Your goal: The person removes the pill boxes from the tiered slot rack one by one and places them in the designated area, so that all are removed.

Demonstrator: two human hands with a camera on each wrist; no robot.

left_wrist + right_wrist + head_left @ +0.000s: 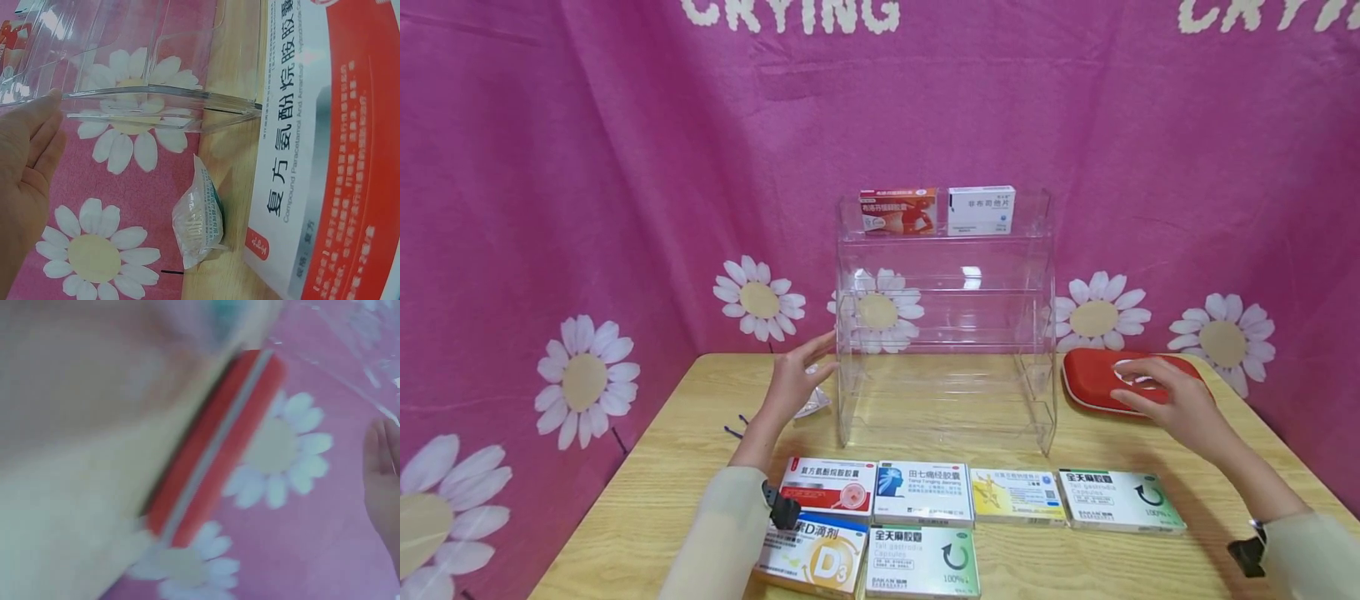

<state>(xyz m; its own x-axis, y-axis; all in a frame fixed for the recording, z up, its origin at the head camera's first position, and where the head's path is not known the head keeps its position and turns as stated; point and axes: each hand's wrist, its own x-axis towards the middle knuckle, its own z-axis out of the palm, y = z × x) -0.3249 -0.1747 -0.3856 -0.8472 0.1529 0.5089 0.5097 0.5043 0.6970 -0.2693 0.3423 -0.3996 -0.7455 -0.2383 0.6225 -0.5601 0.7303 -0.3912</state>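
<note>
From the head view, the left hand point(793, 382) lies flat and open against the left wall of the clear acrylic rack point(946, 325), while the right hand point(1172, 400), fingers loose and holding nothing, hovers over the red case point(1097, 387) on the worktop point(647, 492). I'd press both sides evenly so the rack slides square.

At the left wrist, straight fingers point(34, 134) meet the rack's edge point(162, 103); a small packet point(199, 219) lies nearby, best avoided.

The right wrist view is blurred; only the case point(212, 450) shows.
</note>
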